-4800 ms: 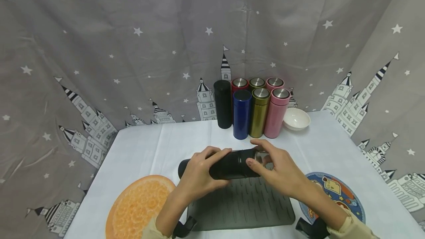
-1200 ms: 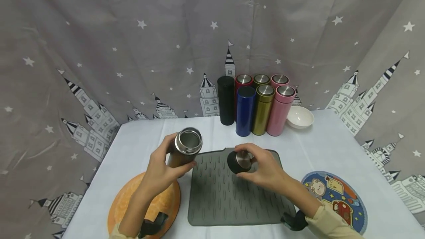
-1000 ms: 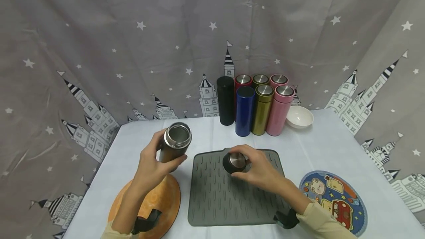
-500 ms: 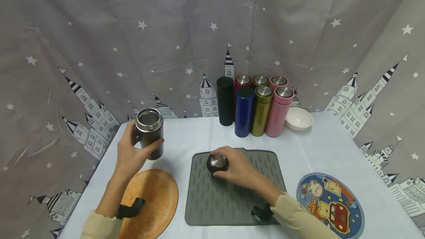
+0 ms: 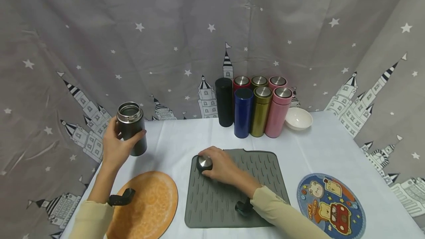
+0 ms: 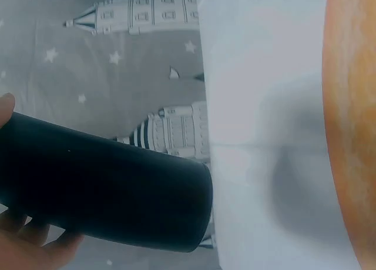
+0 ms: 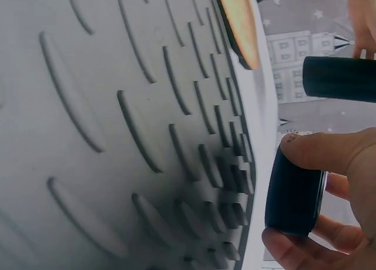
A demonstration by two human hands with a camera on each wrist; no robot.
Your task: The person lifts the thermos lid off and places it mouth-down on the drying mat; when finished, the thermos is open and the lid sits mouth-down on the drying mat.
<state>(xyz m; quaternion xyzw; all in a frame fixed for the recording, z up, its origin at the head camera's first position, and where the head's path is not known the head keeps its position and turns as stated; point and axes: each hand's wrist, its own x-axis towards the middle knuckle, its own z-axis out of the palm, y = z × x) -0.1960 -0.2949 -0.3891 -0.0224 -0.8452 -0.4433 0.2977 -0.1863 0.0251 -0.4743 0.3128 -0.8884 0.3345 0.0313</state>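
Observation:
My left hand (image 5: 116,145) grips a black thermos bottle (image 5: 135,135) near its upper part, at the table's back left. The bottle stands nearly upright with its steel mouth uncovered. In the left wrist view the black body (image 6: 111,187) spans the frame's left half, its base close over the white cloth. Thumb and fingers of my right hand (image 5: 220,166) pinch a black bottle cap (image 5: 204,162) with a steel top, above the grey mat's (image 5: 232,202) back left corner. The right wrist view shows the cap (image 7: 294,193) between thumb and fingers, with the bottle (image 7: 341,79) beyond it.
Upright bottles stand at the back: black (image 5: 224,102), blue (image 5: 243,113), gold (image 5: 260,113), pink (image 5: 278,115) and several behind. A white bowl (image 5: 299,118) sits right of them. An orange round mat (image 5: 146,205) lies front left, a blue cartoon mat (image 5: 332,205) right.
Earlier both hands held the bottle together over the grey mat with its cap end at the right hand. The cap is now off; bottle and cap have both moved left, the bottle farther.

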